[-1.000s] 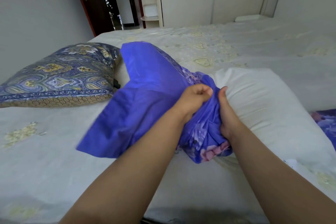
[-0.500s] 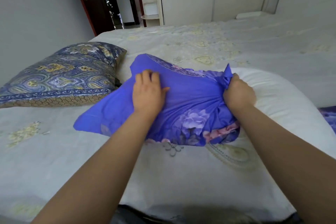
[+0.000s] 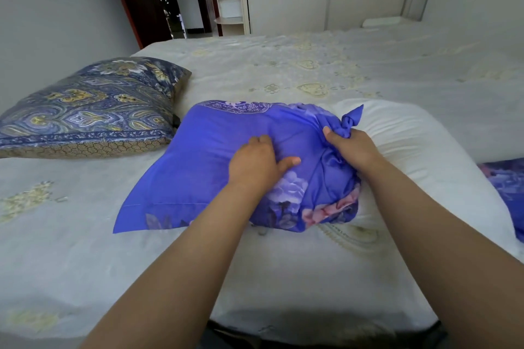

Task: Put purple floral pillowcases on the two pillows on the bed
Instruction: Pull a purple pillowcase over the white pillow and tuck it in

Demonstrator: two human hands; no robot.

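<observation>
two hands are working one purple floral pillowcase (image 3: 215, 156) onto the white pillow (image 3: 419, 156) in the middle of the bed (image 3: 283, 269). the pillow is lying with its long axis running left to right, and the case is covering only its left end, its flat empty part trailing off leftward. my left hand (image 3: 255, 164) is pressing flat on the cloth, fingers spread and relaxed. my right hand (image 3: 351, 147) is gripping a bunched twist of the case's opening against the pillow. the case is showing plain purple on top, pink and pale flowers along the near edge. open sheet is lying in front. a dark patterned pillow (image 3: 90, 110) is sitting just left, and another purple floral cloth (image 3: 507, 187) is peeking at the right edge.
</observation>
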